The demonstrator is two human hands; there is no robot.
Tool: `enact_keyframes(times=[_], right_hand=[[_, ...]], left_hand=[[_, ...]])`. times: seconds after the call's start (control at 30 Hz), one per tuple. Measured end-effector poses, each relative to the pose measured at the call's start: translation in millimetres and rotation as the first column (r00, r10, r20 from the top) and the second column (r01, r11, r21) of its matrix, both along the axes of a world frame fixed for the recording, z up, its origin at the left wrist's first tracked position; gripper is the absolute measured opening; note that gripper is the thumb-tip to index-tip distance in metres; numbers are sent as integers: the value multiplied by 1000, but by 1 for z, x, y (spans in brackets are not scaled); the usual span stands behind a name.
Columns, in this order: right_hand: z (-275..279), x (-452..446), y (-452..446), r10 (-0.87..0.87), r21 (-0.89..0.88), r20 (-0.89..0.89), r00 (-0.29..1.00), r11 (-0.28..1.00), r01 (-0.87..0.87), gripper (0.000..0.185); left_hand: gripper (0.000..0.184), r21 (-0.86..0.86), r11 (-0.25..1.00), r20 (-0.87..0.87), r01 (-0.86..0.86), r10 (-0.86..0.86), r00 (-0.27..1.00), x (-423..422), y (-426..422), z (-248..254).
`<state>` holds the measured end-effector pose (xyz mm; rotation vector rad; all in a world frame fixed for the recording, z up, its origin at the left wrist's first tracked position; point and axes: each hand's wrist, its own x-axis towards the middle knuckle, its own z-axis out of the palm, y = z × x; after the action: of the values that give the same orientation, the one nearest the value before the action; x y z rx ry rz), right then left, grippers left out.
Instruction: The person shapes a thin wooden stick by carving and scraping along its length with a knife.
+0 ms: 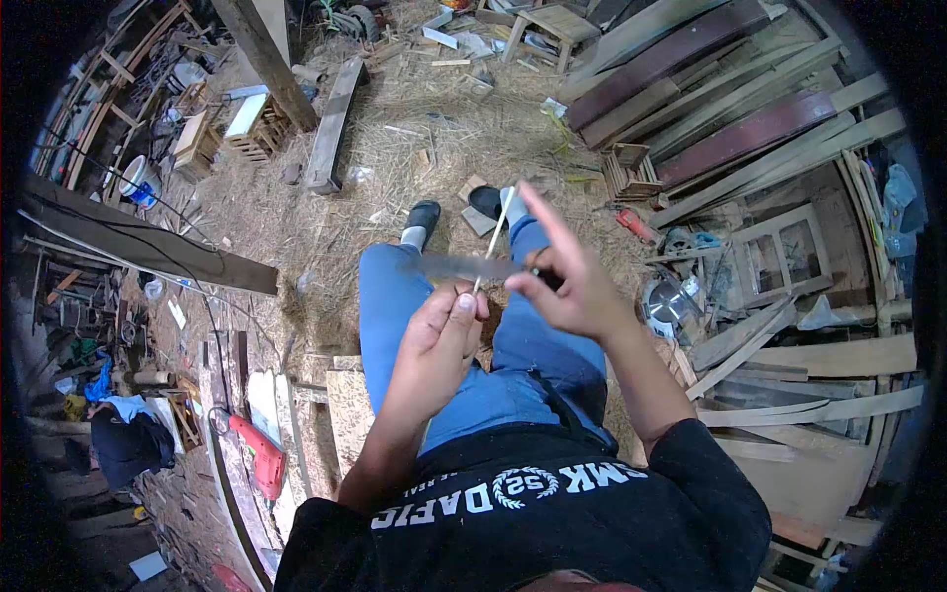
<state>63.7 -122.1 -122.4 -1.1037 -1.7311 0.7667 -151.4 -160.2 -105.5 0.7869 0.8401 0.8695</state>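
Observation:
My left hand point(441, 331) pinches the lower end of a thin, pale wooden stick point(504, 222) between thumb and fingers, above my lap. The stick slants up and away from me. My right hand point(570, 283) is closed around the handle of a knife point(459, 266), its index finger stretched out toward the stick's upper end. The blade is smeared by motion and points left, crossing the stick just above my left fingers. Whether the edge touches the wood, I cannot tell. Most of the handle is hidden in my right palm.
Straw and shavings cover the ground point(424, 158). A red pistol-shaped tool point(261, 459) lies on boards at my left. On the right are stacked planks point(681, 128), a small wooden crate point(631, 173) and a red power tool point(634, 225). A wooden post point(266, 64) stands ahead left.

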Motion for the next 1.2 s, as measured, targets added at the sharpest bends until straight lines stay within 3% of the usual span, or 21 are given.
enact_keyframes(times=[0.07,0.17,0.23,0.3,0.37,0.5,0.57,0.63,0.7,0.73,0.77,0.87,0.93,0.97,1.07,1.17,1.2], right_hand=[[12,-5,-9,97,-245,124,987,967,-64,89],[8,3,13,64,-106,147,987,993,-49,89],[-9,11,34,5,-142,166,986,990,19,84],[-22,22,52,-296,-131,47,954,945,300,69],[-24,31,52,-319,-167,-53,946,937,307,62],[-14,24,38,-296,-292,-171,940,926,238,49],[-12,12,29,-280,-279,-205,938,935,219,46],[-11,4,23,-344,-386,-278,897,895,224,41],[-12,-1,16,-340,-426,-280,898,882,201,37],[-11,-8,12,-353,-484,-361,863,862,150,35],[-11,-15,9,-369,-535,-436,821,839,93,34],[-6,-26,1,-339,-586,-492,802,810,-17,30],[-8,-25,1,-254,-625,-532,808,761,-173,29],[-9,-27,1,-253,-627,-526,812,760,-170,29],[-21,-42,0,-211,-477,-603,769,868,-136,39],[-24,-51,3,-253,-476,-596,762,876,-81,42],[-21,-53,4,-244,-468,-615,749,878,-99,32]], left_hand=[[20,24,1000,-18,-6,7,1000,3,-1,1],[20,43,997,-37,-68,70,997,2,1,-2],[21,77,994,-40,-83,86,995,0,5,-6],[20,42,998,-80,40,-36,996,-5,-4,-8],[20,82,994,-127,74,-63,990,-5,-8,-7],[13,147,987,29,-65,61,998,-13,10,-5],[12,351,914,104,-203,178,979,-16,22,-5],[11,323,914,160,-247,205,966,-18,35,2],[10,395,819,179,-417,377,909,-16,49,1],[10,417,770,226,-484,428,875,-15,55,0],[10,424,765,228,-484,427,875,-14,59,1],[11,561,593,232,-577,556,798,-9,63,0],[10,584,586,199,-562,568,799,-8,62,1],[9,604,582,162,-545,580,799,-7,61,1],[10,451,619,269,-643,593,759,3,55,1],[12,444,599,289,-667,609,739,14,52,-4],[12,434,596,294,-675,614,732,14,51,-5]])
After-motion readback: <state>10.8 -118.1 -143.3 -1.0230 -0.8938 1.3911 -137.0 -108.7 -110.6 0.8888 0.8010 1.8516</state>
